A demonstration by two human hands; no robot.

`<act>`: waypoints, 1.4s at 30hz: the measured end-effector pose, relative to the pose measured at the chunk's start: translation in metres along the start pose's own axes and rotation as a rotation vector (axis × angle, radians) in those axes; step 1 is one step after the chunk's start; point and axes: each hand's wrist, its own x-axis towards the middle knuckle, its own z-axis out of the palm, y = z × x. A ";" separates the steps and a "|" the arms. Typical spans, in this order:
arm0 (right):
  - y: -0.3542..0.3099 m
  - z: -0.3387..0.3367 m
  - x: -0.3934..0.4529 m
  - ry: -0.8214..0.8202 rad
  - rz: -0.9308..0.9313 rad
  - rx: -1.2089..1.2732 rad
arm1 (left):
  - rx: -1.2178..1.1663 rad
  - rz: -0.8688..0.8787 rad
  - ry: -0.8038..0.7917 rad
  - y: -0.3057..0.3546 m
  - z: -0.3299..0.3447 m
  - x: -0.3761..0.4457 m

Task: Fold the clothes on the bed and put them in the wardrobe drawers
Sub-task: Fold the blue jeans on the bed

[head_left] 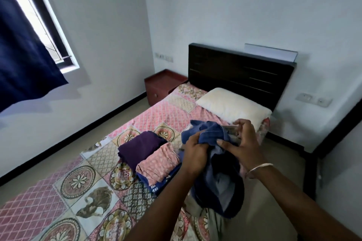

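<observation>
Your left hand point(194, 149) grips a bunched blue garment point(217, 174) near its top, and your right hand point(242, 143) pinches the same cloth beside it, fingers curled. The garment hangs above the near edge of the bed point(58, 197). Just left of your hands, a purple fold point(140, 147) and a pink fold point(158, 163) lie on the patterned bedspread, with a pillow point(233, 107) by the dark headboard point(239, 76).

folded clothes point(148, 154) on bed point(58, 191), pillow point(233, 106) behind
</observation>
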 end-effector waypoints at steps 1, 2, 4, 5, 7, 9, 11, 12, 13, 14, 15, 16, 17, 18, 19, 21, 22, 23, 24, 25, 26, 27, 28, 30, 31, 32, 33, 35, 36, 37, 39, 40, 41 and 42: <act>-0.004 -0.006 0.001 -0.091 0.003 0.095 | 0.010 0.015 -0.036 0.010 0.003 -0.002; -0.006 -0.009 0.003 -0.220 0.026 0.200 | 0.003 0.016 -0.069 0.019 0.006 -0.003; -0.014 -0.020 0.006 -0.376 0.039 0.279 | -0.002 0.014 -0.111 0.036 0.012 -0.003; -0.017 -0.023 0.007 -0.385 0.026 0.239 | 0.007 0.001 -0.111 0.041 0.013 -0.003; -0.025 -0.033 0.012 -0.291 -0.042 0.088 | 0.051 0.003 -0.091 0.047 0.015 0.000; -0.031 -0.046 0.019 -0.186 -0.095 -0.018 | 0.108 0.064 -0.101 0.050 0.018 0.004; -0.040 -0.060 0.029 -0.118 -0.091 -0.001 | 0.184 0.090 -0.118 0.048 0.016 0.005; -0.046 -0.066 0.033 -0.107 -0.092 0.014 | 0.242 0.076 -0.135 0.048 0.016 0.005; -0.052 -0.073 0.037 -0.103 -0.115 0.018 | 0.305 0.055 -0.158 0.049 0.016 0.004; -0.059 -0.082 0.041 -0.107 -0.162 0.010 | 0.390 0.027 -0.165 0.049 0.019 0.003; -0.066 -0.088 0.042 -0.113 -0.217 -0.010 | 0.463 0.011 -0.154 0.048 0.021 0.001; -0.073 -0.096 0.045 -0.119 -0.270 -0.027 | 0.514 0.022 -0.113 0.051 0.023 0.001; -0.080 -0.102 0.047 -0.125 -0.309 -0.039 | 0.544 0.041 -0.075 0.054 0.024 0.000; -0.086 -0.108 0.048 -0.124 -0.340 -0.042 | 0.571 0.073 -0.029 0.059 0.025 0.000; -0.093 -0.116 0.051 -0.107 -0.379 -0.035 | 0.601 0.115 0.022 0.067 0.027 0.003; -0.108 -0.131 0.057 -0.054 -0.416 0.049 | 0.603 0.189 0.138 0.088 0.028 0.011; -0.117 -0.138 0.060 -0.037 -0.420 0.110 | 0.581 0.220 0.189 0.101 0.028 0.016; -0.125 -0.146 0.064 -0.043 -0.415 0.182 | 0.560 0.250 0.245 0.115 0.029 0.021; -0.136 -0.153 0.067 -0.082 -0.404 0.261 | 0.541 0.271 0.304 0.130 0.028 0.027; -0.141 -0.156 0.072 -0.157 -0.380 0.322 | 0.519 0.280 0.354 0.145 0.028 0.032; -0.148 -0.159 0.074 -0.256 -0.357 0.370 | 0.493 0.279 0.389 0.161 0.028 0.037; -0.150 -0.160 0.076 -0.359 -0.325 0.406 | 0.479 0.278 0.397 0.175 0.029 0.042; -0.150 -0.160 0.076 -0.465 -0.290 0.435 | 0.466 0.295 0.374 0.188 0.031 0.047; -0.151 -0.157 0.073 -0.658 -0.244 0.370 | 0.400 0.383 0.252 0.211 0.032 0.053; -0.153 -0.157 0.072 -0.731 -0.235 0.326 | 0.333 0.426 0.168 0.221 0.031 0.054; -0.155 -0.157 0.070 -0.765 -0.218 0.355 | 0.280 0.461 0.075 0.228 0.028 0.054; -0.157 -0.159 0.070 -0.733 -0.223 0.433 | 0.251 0.496 -0.023 0.234 0.025 0.053; -0.162 -0.158 0.073 -0.545 -0.338 0.568 | 0.263 0.564 -0.203 0.246 0.015 0.048; -0.164 -0.157 0.074 -0.462 -0.403 0.570 | 0.274 0.580 -0.294 0.251 0.012 0.046; -0.168 -0.154 0.075 -0.423 -0.454 0.510 | 0.298 0.575 -0.364 0.255 0.009 0.044; -0.176 -0.142 0.074 -0.506 -0.467 0.405 | 0.336 0.544 -0.427 0.258 0.006 0.042; -0.178 -0.136 0.073 -0.591 -0.449 0.407 | 0.335 0.537 -0.439 0.259 0.005 0.041; -0.181 -0.128 0.071 -0.675 -0.438 0.434 | 0.311 0.534 -0.462 0.261 0.003 0.040; -0.182 -0.121 0.070 -0.735 -0.419 0.465 | 0.296 0.541 -0.469 0.262 0.000 0.037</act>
